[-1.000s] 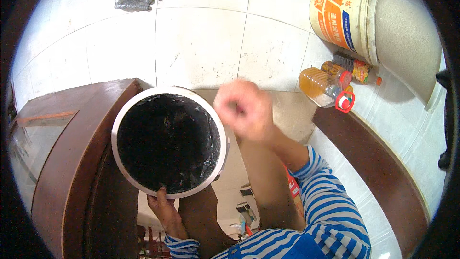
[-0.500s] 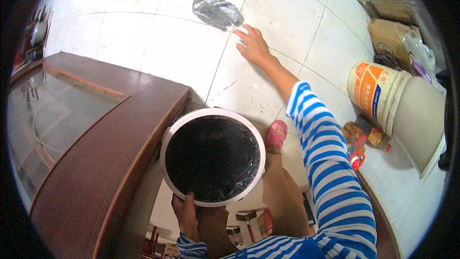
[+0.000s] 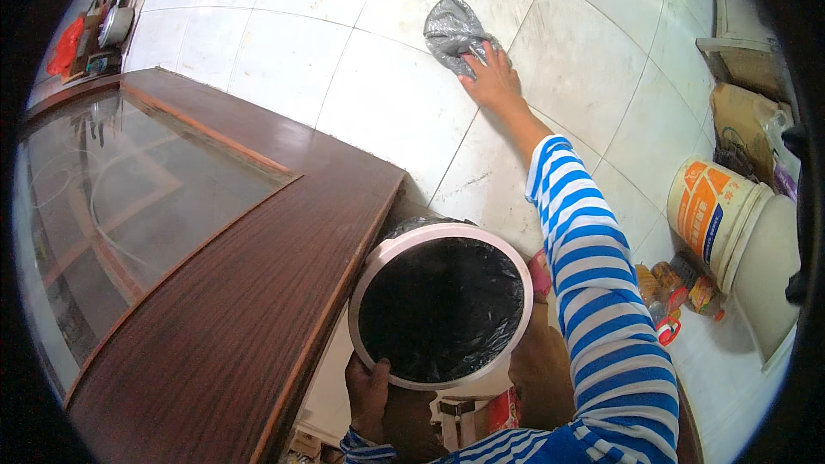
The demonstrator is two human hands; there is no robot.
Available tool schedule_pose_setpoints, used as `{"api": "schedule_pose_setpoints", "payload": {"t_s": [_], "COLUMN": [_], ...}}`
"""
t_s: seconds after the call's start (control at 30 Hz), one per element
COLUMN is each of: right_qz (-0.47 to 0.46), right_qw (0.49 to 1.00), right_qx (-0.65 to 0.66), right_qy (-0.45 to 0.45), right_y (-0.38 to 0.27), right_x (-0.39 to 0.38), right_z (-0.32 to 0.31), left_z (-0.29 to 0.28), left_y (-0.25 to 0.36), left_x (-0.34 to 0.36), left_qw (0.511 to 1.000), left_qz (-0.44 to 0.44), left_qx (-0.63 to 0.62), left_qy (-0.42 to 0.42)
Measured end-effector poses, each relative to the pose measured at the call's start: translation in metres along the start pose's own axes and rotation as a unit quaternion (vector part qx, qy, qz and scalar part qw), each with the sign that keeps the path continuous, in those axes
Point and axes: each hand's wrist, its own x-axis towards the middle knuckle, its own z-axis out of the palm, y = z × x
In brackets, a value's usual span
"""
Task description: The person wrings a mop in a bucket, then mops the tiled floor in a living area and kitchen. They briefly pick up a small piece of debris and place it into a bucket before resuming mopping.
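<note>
My left hand grips the near left rim of a round trash bin with a pale pinkish rim. A black bin liner covers its inside. My right arm stretches far forward over the white tiled floor. There my right hand has its fingers closed on the edge of a crumpled grey plastic bag. The bag lies on the tiles, and its near end is partly hidden under the fingers.
A dark brown wooden door with a glass pane stands close on the left. To the right are a white bucket with an orange label, several bottles and a cardboard box. Knives and a pot sit far left.
My right hand has reached the grey plastic bag and closed on it. The view has shifted, so the bin and door appear farther right and lower. My left hand keeps its hold.
</note>
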Motion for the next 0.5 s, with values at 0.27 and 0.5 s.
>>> {"api": "schedule_pose_setpoints", "payload": {"t_s": [0.27, 0.5], "right_qz": [-0.347, -0.232], "right_qw": [0.935, 0.969], "right_qx": [-0.049, 0.048], "right_qy": [0.049, 0.063], "right_y": [-0.011, -0.012], "right_x": [-0.076, -0.035], "right_z": [0.049, 0.023], "left_z": [0.001, -0.004], "left_y": [0.006, 0.004], "left_x": [-0.004, 0.005], "left_qw": [1.000, 0.999], "left_qz": [-0.008, -0.026], "left_qx": [0.003, 0.035], "left_qy": [0.013, -0.020]}}
